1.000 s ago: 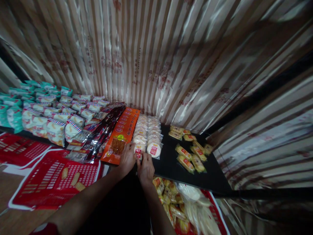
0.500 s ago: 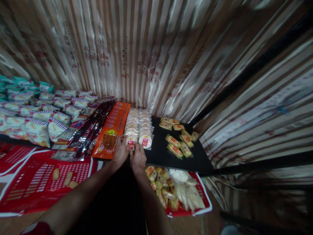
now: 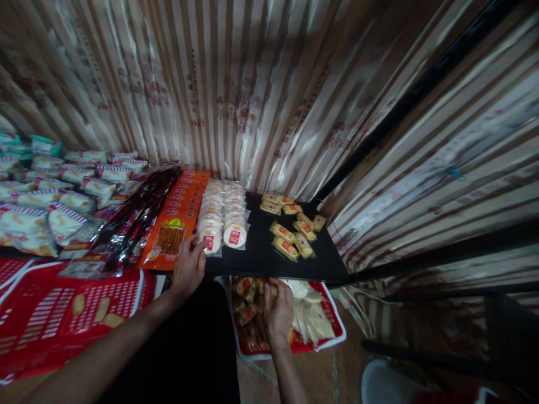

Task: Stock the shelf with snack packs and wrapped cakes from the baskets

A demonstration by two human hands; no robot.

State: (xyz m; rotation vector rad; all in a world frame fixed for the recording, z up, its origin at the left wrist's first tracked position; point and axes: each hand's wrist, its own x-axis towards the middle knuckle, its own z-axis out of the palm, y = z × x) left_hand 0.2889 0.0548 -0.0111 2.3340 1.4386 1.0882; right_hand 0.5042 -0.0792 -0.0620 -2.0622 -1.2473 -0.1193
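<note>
My left hand (image 3: 189, 266) is at the front of the left row of round white rice crackers (image 3: 209, 240), its curled fingers on the wrapper edge of the foremost packet. Beside it is a second row of rice crackers (image 3: 234, 235), also in clear wrappers with red labels. Just past the shelf edge, my right hand (image 3: 278, 311) hovers over a red basket (image 3: 340, 335), fingers apart and loosely bent, with nothing seen in them. The basket holds yellow wrapped snacks (image 3: 248, 297) and more white cracker packets (image 3: 314, 320).
Yellow wrapped cakes (image 3: 286, 247) lie scattered on the black shelf (image 3: 256, 261). Orange snack packs (image 3: 170, 224), dark packs (image 3: 138, 213) and white bags (image 3: 31, 224) fill the left side. Another red basket (image 3: 50, 314) sits below. A dark pole (image 3: 379, 123) slants before striped sheeting (image 3: 210, 84).
My right hand has left the front cracker packet and moved right and down over the basket. My left hand remains at the packet. The view has shifted to the right.
</note>
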